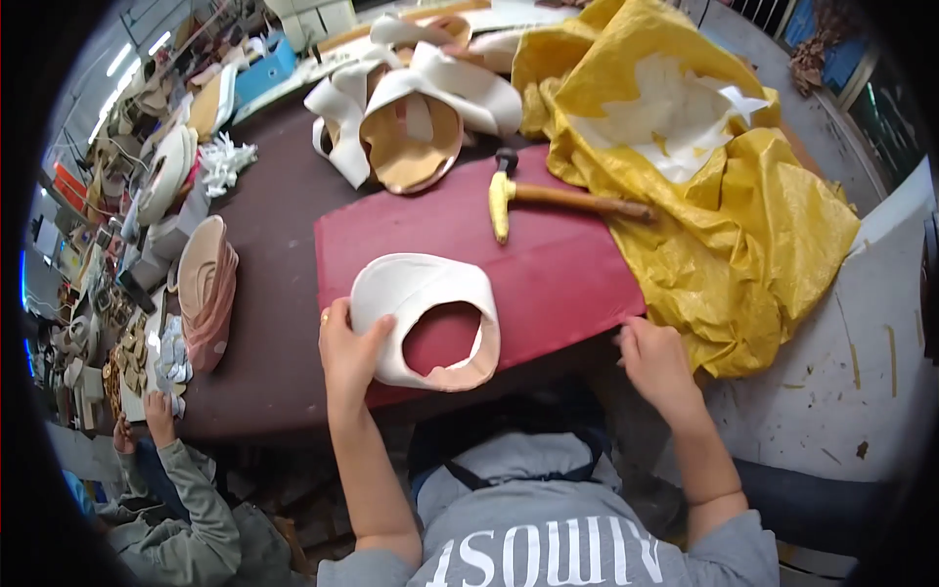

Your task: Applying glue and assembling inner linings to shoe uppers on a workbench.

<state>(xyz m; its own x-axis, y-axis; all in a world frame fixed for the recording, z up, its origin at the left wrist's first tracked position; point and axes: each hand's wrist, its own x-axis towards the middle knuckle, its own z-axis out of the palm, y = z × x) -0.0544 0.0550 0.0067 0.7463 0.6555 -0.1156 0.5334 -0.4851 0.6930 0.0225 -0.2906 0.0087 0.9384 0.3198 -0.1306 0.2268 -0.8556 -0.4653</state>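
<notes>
My left hand (350, 354) grips the left side of a white shoe upper (383, 301), with the thumb on its outside. The upper is looped, with a large round opening and a tan strip along its lower right edge. It sits over the near left part of a dark red mat (562, 284). By the mat's near right corner is my right hand (657, 360), its fingers curled closed; whatever they hold, if anything, is hidden. Farther back on the mat lies a hammer (577, 199) with a wooden handle and a yellow-covered part on its head.
White uppers with tan lining (416, 142) are heaped at the back. A crumpled yellow sack (724, 235) with white pieces in it covers the right side. Pinkish nested pieces (205, 289) stand at the left edge. A co-worker's hand (158, 416) is at the lower left.
</notes>
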